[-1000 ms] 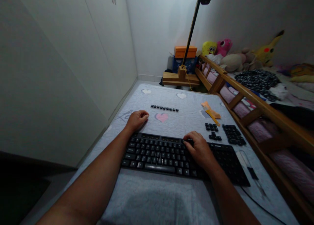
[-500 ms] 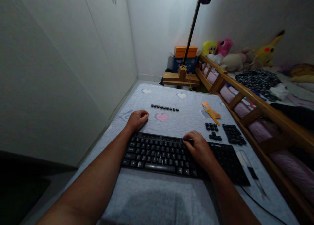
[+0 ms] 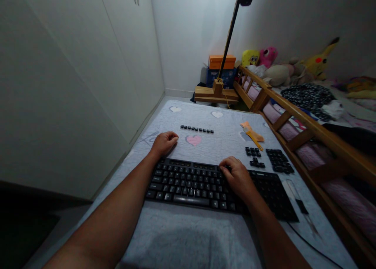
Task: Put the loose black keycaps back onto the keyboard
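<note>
Keyboard lies on the heart-patterned cloth. At its ten o'clock rests the left hand, fingers curled together; the right hand bends over its upper edge, thumb and fingers drawn in. Whether either pinches anything, I cannot tell. Keycaps line up toward twelve.

The head-worn camera views the cloth-covered surface from its near end, above the wearer's forearms, facing forward and tilted down. The keyboard, left hand and right hand occupy near range at lower centre. The wide field extends past the far edge to the back wall, and takes in the white cabinet at left and the wooden bed rail at right.
</note>
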Available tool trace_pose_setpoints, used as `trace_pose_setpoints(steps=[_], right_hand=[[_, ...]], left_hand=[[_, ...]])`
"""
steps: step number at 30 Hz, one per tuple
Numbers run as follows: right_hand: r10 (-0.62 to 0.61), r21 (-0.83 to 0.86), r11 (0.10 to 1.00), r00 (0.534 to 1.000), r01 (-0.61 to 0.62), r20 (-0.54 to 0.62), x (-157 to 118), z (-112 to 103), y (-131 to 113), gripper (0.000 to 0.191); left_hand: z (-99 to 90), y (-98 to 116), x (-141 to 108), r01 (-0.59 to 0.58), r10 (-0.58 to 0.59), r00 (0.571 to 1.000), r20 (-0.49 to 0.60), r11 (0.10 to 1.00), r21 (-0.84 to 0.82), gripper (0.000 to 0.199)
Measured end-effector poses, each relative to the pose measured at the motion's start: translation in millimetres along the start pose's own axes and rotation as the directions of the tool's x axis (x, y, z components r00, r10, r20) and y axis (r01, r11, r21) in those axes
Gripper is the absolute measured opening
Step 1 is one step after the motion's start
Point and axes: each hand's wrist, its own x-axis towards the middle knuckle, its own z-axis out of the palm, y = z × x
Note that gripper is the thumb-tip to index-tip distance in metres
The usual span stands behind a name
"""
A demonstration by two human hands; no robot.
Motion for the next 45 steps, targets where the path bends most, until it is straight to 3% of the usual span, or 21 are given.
trace_pose_setpoints(steps=[14, 26, 45], right_hand=[[0.048, -0.058, 0.997, 0.999, -0.047, 0.011, 2.0, 2.8, -2.8, 0.011], [0.012, -0.126, 0.992, 0.998, -0.004, 0.056, 5.0, 1.7, -6.2, 0.014], [-0.056, -0.118, 0.991, 0.998, 0.058, 0.022, 4.9, 7.9, -2.4, 0.017]], left_hand=[[0.8, -3.6, 0.6, -0.005, 0.005, 1.0, 0.0, 1.0, -0.002, 0.026], [-0.6, -0.9, 0.2, -0.008, 0.008, 1.0, 0.007, 1.0, 0.014, 0.026], [-0.7, 0.4, 0.3, -0.009, 0.009, 1.0, 0.007, 1.0, 0.014, 0.026]])
